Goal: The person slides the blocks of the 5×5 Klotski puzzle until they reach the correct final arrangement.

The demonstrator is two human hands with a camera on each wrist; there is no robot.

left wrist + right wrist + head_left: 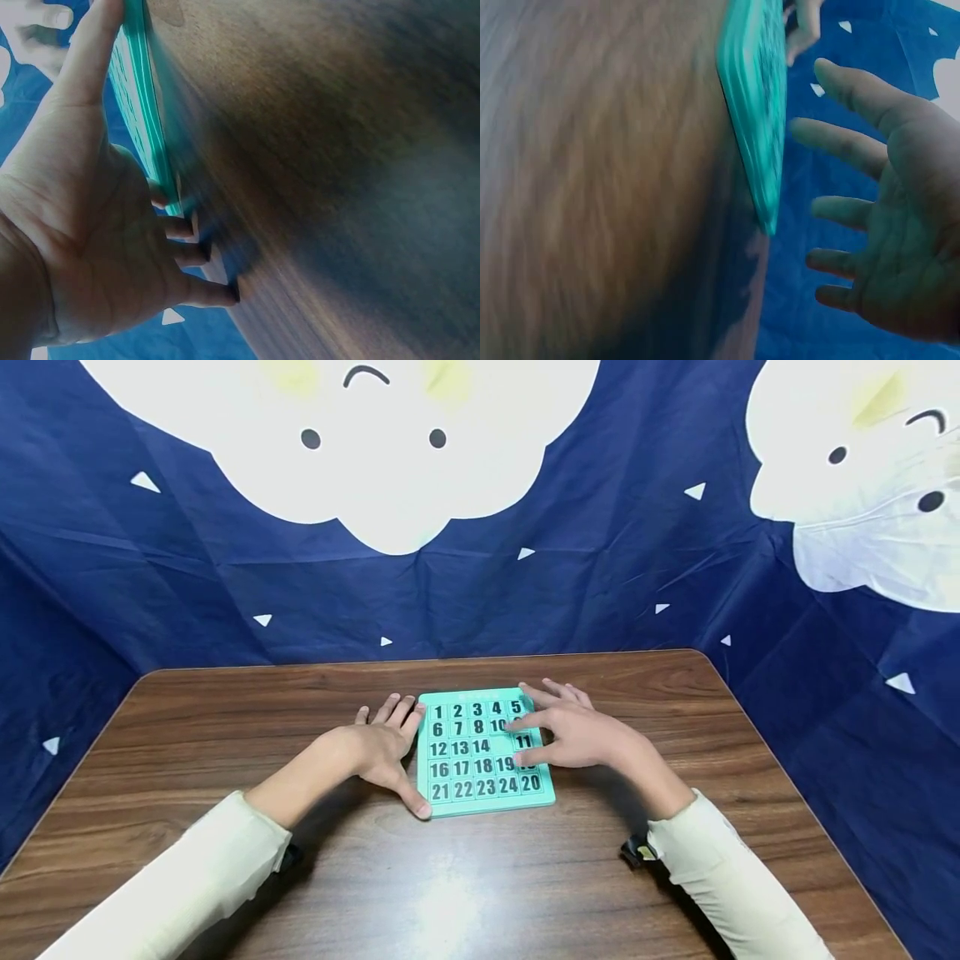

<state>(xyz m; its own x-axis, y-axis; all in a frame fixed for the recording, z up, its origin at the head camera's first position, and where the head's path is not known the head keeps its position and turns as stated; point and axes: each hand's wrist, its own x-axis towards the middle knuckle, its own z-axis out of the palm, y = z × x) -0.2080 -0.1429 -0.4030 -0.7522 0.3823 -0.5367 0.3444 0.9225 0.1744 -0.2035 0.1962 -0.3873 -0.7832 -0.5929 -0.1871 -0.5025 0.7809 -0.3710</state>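
A turquoise sliding number puzzle (483, 767) lies flat on the table, its tiles bearing black numbers. Between 14 and 11 in the third row, one blank turquoise space shows. My left hand (378, 752) rests along the puzzle's left edge, thumb at the near corner and fingers spread toward the far one. Over the right-hand columns hovers my right hand (581, 733), fingers extended and partly covering some tiles. In the right wrist view, a gap separates its fingers (844, 146) from the puzzle (754, 112). The left wrist view shows the left palm (90, 225) beside the puzzle's side.
The brown wood-grain table (337, 877) reflects a bright glare near its front. Behind it hangs a dark blue curtain (465, 602) with white clouds and small triangles. A small black object (637, 852) sits at the right cuff.
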